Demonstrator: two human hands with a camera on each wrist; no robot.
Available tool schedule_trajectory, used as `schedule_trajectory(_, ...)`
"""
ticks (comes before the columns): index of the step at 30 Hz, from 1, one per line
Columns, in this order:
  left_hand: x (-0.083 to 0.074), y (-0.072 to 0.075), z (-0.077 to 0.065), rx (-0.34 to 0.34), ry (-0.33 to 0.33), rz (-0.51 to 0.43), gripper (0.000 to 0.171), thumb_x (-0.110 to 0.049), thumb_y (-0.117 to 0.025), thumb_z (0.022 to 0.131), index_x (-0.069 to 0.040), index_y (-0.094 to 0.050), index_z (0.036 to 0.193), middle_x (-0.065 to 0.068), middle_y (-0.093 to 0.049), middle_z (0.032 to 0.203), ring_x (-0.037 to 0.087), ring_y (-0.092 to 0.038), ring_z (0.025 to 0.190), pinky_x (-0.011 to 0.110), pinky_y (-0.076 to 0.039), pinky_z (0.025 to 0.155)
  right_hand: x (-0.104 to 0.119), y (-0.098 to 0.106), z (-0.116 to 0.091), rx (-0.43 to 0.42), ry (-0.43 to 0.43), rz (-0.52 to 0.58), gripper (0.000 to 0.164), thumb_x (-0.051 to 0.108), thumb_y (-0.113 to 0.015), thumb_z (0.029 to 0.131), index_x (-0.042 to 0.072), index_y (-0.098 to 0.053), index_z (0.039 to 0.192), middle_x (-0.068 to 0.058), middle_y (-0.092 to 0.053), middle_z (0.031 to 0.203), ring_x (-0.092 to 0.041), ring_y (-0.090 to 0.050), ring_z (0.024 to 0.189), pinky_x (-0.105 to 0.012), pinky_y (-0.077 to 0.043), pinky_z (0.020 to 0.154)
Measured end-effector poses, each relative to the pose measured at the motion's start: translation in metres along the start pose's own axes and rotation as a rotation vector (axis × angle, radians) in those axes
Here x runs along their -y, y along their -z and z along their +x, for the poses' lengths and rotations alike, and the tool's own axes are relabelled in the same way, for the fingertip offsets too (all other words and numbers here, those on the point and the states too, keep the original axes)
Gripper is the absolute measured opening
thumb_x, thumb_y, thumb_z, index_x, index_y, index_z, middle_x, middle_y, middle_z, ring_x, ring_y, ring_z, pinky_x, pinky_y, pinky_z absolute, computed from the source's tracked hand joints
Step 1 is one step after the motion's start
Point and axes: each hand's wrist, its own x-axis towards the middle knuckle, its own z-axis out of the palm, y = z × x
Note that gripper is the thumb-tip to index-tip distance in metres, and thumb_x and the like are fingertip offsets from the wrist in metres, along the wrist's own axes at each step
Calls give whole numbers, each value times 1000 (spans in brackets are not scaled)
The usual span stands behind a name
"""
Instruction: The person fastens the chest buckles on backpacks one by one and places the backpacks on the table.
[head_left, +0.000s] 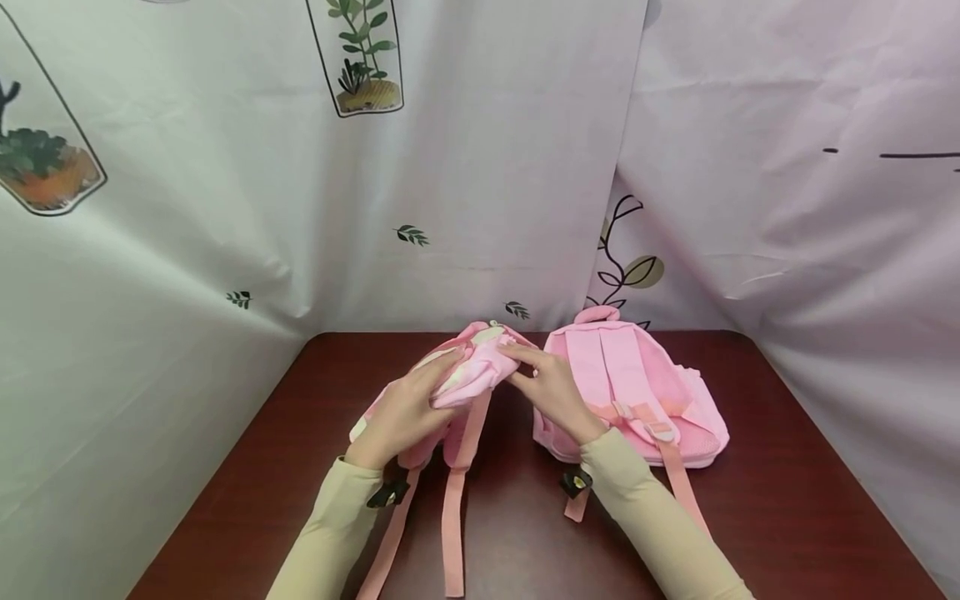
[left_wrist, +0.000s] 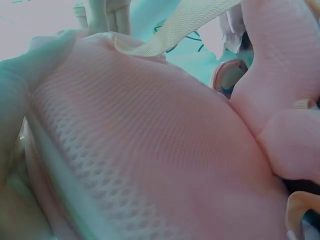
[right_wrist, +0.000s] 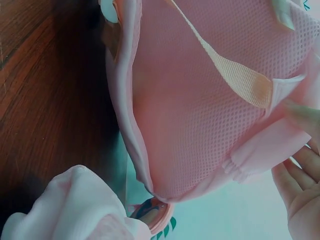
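A pink backpack (head_left: 477, 377) is tilted up between both hands at the middle of the table, two orange-pink strap ends (head_left: 453, 533) trailing from it. My left hand (head_left: 405, 410) grips its left side, thumb laid along the mesh panel (left_wrist: 150, 120) in the left wrist view. At the upper right corner, my right hand (head_left: 553, 390) pinches a gathered fold of fabric (right_wrist: 272, 150). A pale webbing strap (right_wrist: 245, 82) is sewn to the mesh close to that fold. Part of the bag's far side is hidden.
A second pink backpack (head_left: 615, 367) lies just right of my right hand, shoulder straps facing up, one strap end (head_left: 682, 487) running toward the front. Both stand on a dark red-brown table (head_left: 810, 467). Printed white curtains (head_left: 480, 167) close in the back and sides.
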Motion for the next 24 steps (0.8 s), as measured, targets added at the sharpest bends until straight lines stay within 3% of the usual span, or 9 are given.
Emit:
schedule_trajectory(9,-2,-6,3,-216,10,-77,57,-14,-81,86,-12,-60,140,8,-65,133,25,-66,116,45,-54,93,-1,4,3,69,2,26,49,13,-80,87,9,-66,134,-12,-63,135,-28,-60,123,-46,-51,97)
schedule_trajectory(15,-3,-1,9,-356,22,-118,58,-14,-85,82,-6,-62,136,12,-69,126,27,-68,109,46,-56,89,-1,4,11,74,22,104,61,15,-79,89,9,-55,145,-8,-50,150,-32,-43,140,-50,-36,112)
schedule_trajectory(19,-5,1,7,-406,83,-199,57,-14,-85,83,-10,-63,136,7,-68,127,22,-67,110,35,-54,92,-3,1,13,54,-2,104,70,19,-80,88,8,-48,150,-8,-45,154,-33,-39,143,-51,-31,116)
schedule_trajectory(24,-3,3,0,-481,128,-258,50,-8,-82,85,-9,-65,132,8,-71,122,22,-69,101,18,-50,90,-6,-3,10,75,-117,80,83,29,-80,89,10,-36,156,-9,-40,158,-30,-39,143,-55,-23,118)
